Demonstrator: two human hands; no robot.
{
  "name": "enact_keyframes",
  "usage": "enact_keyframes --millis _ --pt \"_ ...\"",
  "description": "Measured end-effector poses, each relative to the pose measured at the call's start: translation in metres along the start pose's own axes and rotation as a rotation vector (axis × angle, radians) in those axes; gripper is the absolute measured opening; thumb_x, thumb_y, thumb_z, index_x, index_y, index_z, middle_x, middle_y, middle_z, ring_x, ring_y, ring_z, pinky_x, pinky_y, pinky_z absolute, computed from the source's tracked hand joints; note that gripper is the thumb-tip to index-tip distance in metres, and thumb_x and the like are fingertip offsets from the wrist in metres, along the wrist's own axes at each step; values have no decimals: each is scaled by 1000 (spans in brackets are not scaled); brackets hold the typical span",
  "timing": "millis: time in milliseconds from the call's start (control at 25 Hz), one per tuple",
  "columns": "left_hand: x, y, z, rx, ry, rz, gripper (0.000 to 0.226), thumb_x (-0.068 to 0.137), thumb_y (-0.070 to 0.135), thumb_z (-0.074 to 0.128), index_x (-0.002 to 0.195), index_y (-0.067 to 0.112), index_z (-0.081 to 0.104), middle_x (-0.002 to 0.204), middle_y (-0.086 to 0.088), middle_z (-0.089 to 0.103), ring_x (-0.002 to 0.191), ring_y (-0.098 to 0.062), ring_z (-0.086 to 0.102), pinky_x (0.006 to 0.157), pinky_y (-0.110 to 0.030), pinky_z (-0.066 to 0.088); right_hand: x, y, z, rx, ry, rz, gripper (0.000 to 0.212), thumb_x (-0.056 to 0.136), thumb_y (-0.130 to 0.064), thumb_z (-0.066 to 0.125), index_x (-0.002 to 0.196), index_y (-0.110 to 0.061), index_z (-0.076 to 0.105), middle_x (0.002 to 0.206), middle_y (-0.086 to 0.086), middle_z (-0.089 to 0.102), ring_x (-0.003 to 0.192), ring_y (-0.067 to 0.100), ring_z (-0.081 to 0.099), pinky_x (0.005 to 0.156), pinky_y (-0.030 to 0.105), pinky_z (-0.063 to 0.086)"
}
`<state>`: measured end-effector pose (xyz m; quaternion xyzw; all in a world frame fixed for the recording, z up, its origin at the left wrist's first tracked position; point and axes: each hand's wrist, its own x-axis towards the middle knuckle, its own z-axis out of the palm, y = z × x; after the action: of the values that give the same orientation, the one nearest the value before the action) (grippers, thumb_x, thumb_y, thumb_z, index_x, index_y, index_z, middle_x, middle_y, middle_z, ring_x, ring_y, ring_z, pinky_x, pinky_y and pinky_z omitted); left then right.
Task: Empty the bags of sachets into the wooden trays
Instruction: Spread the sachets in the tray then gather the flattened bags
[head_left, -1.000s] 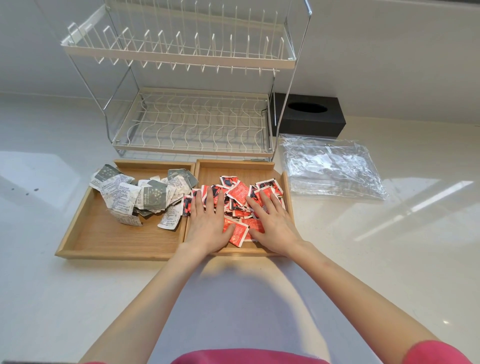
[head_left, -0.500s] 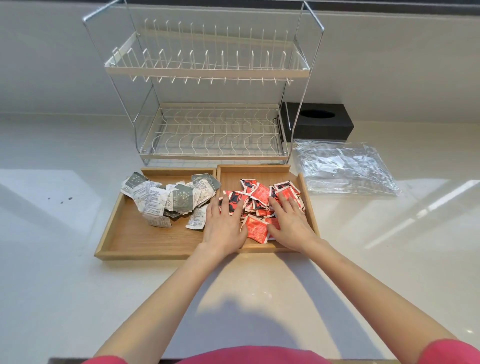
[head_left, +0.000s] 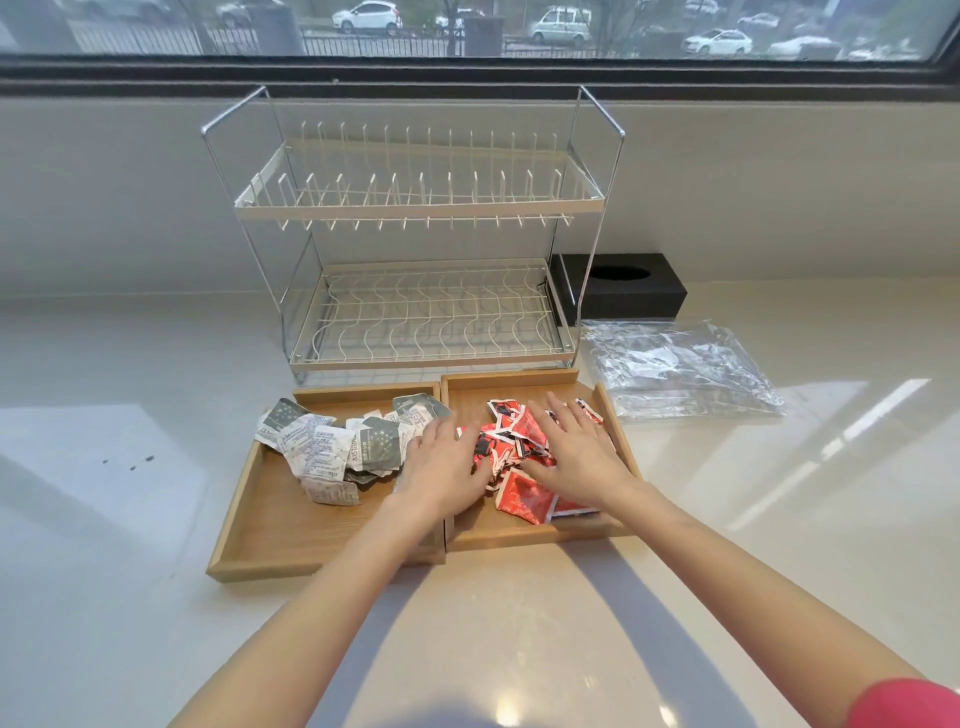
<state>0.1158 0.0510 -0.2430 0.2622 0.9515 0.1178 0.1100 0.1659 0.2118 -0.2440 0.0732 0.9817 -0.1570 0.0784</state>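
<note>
The pile of red-and-white foil sachets (head_left: 519, 457) lies in the right shallow wooden tray (head_left: 519, 387), mostly in its middle and 6 o'clock part. The left hand (head_left: 447, 467) rests flat, fingers spread, palm down on the 9 o'clock edge of the pile, over the divide between the trays. The right hand (head_left: 582, 457) lies flat and unclenched on the pile's 3 o'clock side; neither hand grips anything. The left shallow wooden tray (head_left: 270, 540), touching the right one, holds a heap of grey-and-white paper sachets (head_left: 332, 447) in its 12 o'clock half. At 2 o'clock from the trays the crumpled clear plastic bags (head_left: 680, 369) lie flat on the pale glossy countertop (head_left: 104, 519). At 12 o'clock stands a two-tier white wire dish rack (head_left: 421, 208); a black rectangular tissue box (head_left: 623, 293) sits beside the rack at its 3 o'clock
</note>
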Motion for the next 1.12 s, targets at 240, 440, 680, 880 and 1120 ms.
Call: enact_keyframes --millis 240,440,680,880,1120 --pt "30 4 -86 68 234 55 60 91 38 35 143 20 14 155 -12 9 143 -29 4 115 -45 6 27 -17 -70 -101 119 -56 76 86 -47 48 146 -30 5 158 5 -1 144 26 -5 116 46 2" --pt "42 14 -151 144 413 64 65 90 41 35 144 19 5 156 -13 4 143 -29 -1 115 -47 1 39 -29 -140 -193 291 -117 74 87 -47 48 145 -29 7 158 5 1 144 28 -4 116 49 2" --pt "48 38 -185 233 524 54 71 89 48 32 144 20 -2 156 -13 -5 143 -30 -11 113 -49 -8 38 -29 -190 -212 412 -117 75 86 -48 49 145 -29 7 158 5 -2 144 27 -9 115 51 -1" --pt "60 71 -182 249 535 50 72 88 51 31 144 21 -2 156 -13 -6 142 -31 -12 113 -50 -9 36 -3 -205 -212 431 -135 75 86 -50 48 145 -30 6 158 3 -4 144 27 -11 114 52 -3" --pt "84 129 -161 218 514 54 69 88 49 33 144 21 3 156 -12 2 143 -30 -5 114 -49 -6 33 62 -220 -199 415 -117 75 86 -51 48 145 -30 7 158 3 -3 144 26 -9 115 51 -1"
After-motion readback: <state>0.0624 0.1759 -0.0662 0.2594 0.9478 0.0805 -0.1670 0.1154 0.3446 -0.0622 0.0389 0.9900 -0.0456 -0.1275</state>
